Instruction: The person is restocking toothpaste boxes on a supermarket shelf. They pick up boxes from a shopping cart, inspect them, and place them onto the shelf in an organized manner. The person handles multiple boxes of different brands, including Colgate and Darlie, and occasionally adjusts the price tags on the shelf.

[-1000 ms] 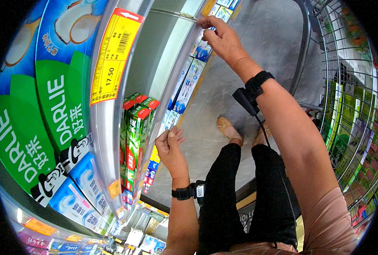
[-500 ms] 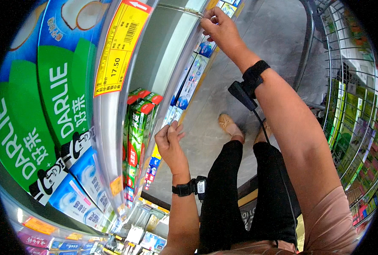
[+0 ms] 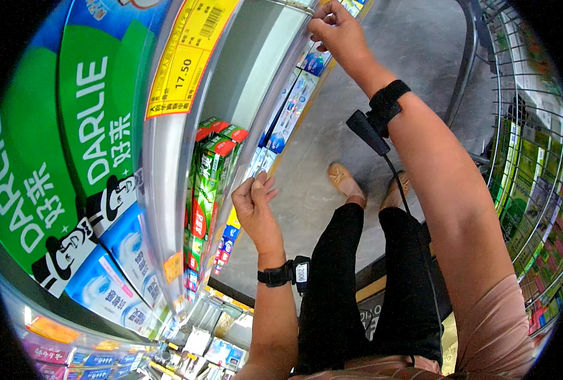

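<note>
Green-and-red toothpaste boxes (image 3: 210,174) stand upright on the shelf (image 3: 167,183), long axis vertical, at nine o'clock from my left hand (image 3: 256,212), fingers loosely curled, empty. My right hand (image 3: 338,31), farther off at twelve o'clock, pinches the shelf rail (image 3: 294,5).

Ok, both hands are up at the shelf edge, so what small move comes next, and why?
Probably slide the right hand along the shelf rail: its fingertips pinch at the rail's far end, while the left hand waits, curled, beside the green toothpaste boxes.
</note>
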Tool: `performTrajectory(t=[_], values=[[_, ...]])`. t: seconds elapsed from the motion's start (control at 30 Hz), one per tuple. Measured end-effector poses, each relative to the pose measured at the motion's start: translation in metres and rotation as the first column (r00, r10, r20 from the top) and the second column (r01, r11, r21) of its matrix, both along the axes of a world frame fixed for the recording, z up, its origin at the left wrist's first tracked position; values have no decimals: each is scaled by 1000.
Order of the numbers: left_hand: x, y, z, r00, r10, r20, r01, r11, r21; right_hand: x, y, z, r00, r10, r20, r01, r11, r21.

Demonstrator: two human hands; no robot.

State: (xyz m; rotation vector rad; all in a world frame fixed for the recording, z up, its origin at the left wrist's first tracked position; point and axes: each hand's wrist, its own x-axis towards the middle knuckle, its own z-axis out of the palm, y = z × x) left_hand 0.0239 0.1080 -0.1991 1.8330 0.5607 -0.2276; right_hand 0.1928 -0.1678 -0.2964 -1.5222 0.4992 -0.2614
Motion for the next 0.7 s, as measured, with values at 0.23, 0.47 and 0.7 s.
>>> performTrajectory(t=[0.23, 0.47, 0.7], values=[[3, -2, 4, 1000, -27, 2, 27, 1000, 6, 9, -5, -25, 972, -107, -210, 77, 987, -143], [3, 5, 5, 1000, 6, 26, -6, 1000, 20, -7, 13, 1, 938, 168, -302, -134, 983, 129], [6, 7, 4, 993, 56, 100, -58, 998, 23, -29, 63, 9, 902, 230, -366, -133, 953, 271]])
